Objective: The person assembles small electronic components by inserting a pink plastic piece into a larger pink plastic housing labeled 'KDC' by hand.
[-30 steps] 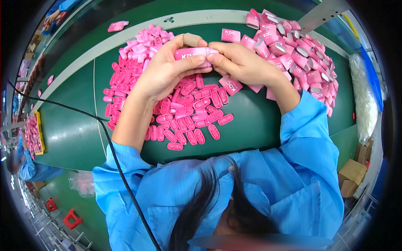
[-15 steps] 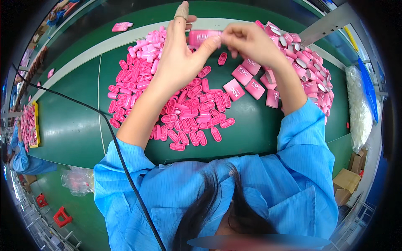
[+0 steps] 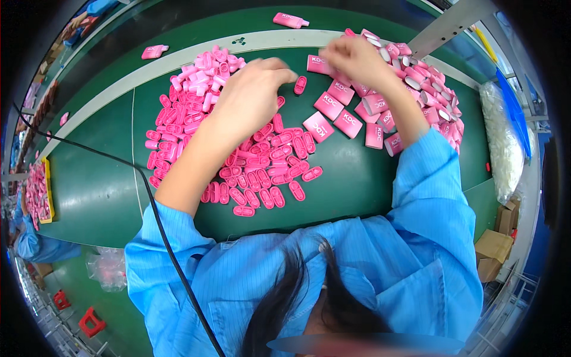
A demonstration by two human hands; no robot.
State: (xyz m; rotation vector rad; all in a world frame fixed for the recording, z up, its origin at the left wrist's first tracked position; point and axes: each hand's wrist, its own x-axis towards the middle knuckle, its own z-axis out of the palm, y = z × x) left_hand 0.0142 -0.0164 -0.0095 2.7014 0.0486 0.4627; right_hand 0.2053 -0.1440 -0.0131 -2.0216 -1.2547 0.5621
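Observation:
My left hand point(image 3: 253, 92) hovers over a pile of small pink oval end pieces point(image 3: 262, 157), its fingers bent and their tips blurred; what they hold, if anything, cannot be made out. To its right lies a single pink oval piece point(image 3: 300, 85). My right hand point(image 3: 361, 62) is bent over the near-left edge of a heap of flat pink casings point(image 3: 429, 98). Its fingertips are smeared by motion, close to a pink casing point(image 3: 320, 64). Several loose casings point(image 3: 328, 105) lie between the two piles. Lighter pink mouthpiece-like parts point(image 3: 205, 74) sit beyond the oval pieces.
Past a pale rail point(image 3: 267, 40) runs a green strip carrying two pink devices with narrow tips point(image 3: 290, 21) point(image 3: 154, 52). A black cable point(image 3: 157, 205) crosses at left. A metal post point(image 3: 455, 27) and clear plastic bags point(image 3: 504, 143) stand right. A co-worker's blue sleeve point(image 3: 44, 245) shows far left.
The pink device that was between both hands is out of them; one now lies on the far strip. My hands have moved apart, the left back over the oval pieces, the right among the casings.

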